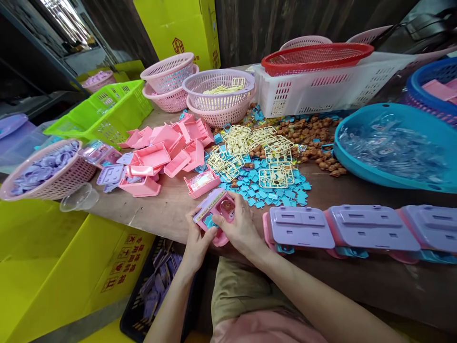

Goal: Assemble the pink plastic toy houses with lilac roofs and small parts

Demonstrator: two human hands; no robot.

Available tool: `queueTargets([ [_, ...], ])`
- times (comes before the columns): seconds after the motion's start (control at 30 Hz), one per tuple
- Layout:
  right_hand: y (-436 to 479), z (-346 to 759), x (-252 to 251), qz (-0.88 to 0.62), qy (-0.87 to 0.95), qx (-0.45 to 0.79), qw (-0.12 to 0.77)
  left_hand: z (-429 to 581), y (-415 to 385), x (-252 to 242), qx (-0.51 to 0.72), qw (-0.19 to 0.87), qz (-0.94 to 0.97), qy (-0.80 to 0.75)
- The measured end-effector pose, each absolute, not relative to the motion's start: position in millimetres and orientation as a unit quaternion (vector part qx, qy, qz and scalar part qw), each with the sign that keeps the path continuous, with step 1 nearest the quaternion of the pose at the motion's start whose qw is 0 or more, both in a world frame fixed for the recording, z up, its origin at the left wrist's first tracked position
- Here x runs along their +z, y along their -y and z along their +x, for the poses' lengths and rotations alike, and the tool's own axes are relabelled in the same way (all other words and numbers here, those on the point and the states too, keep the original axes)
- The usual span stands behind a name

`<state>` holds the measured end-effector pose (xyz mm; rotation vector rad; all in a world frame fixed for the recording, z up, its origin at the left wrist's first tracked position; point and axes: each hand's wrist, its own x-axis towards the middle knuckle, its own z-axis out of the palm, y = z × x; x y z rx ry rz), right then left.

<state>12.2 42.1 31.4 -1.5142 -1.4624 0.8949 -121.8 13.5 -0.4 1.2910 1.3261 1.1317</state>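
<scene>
Both my hands hold one small toy house [213, 206], pink with a purple top, a printed label strip and a clear window showing a brown figure. My left hand [196, 240] grips its left side. My right hand [241, 224] wraps round the right side, its thumb by a blue piece [210, 220] on the front. Just beyond lies an open pink box [202, 184] with a packet in it. Blue plastic pieces [266, 187], cream part frames [276, 176] and brown figures [307, 136] are heaped behind. To the right stand several purple-topped toy houses [298, 226] in a row.
Pink box shells [153, 157] pile up at the left, beside a basket of purple parts [53, 171] and a green crate [107, 114]. A blue basin [396, 152] of clear packets stands at right. Below the table edge are a dark crate [130, 314] and a yellow carton [71, 281].
</scene>
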Motion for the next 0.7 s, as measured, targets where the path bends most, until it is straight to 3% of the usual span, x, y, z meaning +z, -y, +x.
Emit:
queueTargets([
  [0.27,-17.7,39.4,49.1,-0.520,0.684,0.340,0.383,-145.7,-21.5,19.4,0.352,0.494,0.610,-0.509],
  [0.37,-5.3,91.3,75.6,-0.433,0.794,0.291,0.312,-167.8,-31.8,34.3,0.245,0.396,0.740,-0.486],
  [0.53,0.6,169.3,78.7,-0.499,0.841,0.151,0.146,-160.4,-42.7,60.2,0.081,0.173,0.863,-0.467],
  [0.7,-3.0,156.9,57.6,-0.524,0.826,0.158,0.133,-101.1,-50.1,53.5,0.029,0.029,0.903,-0.427],
])
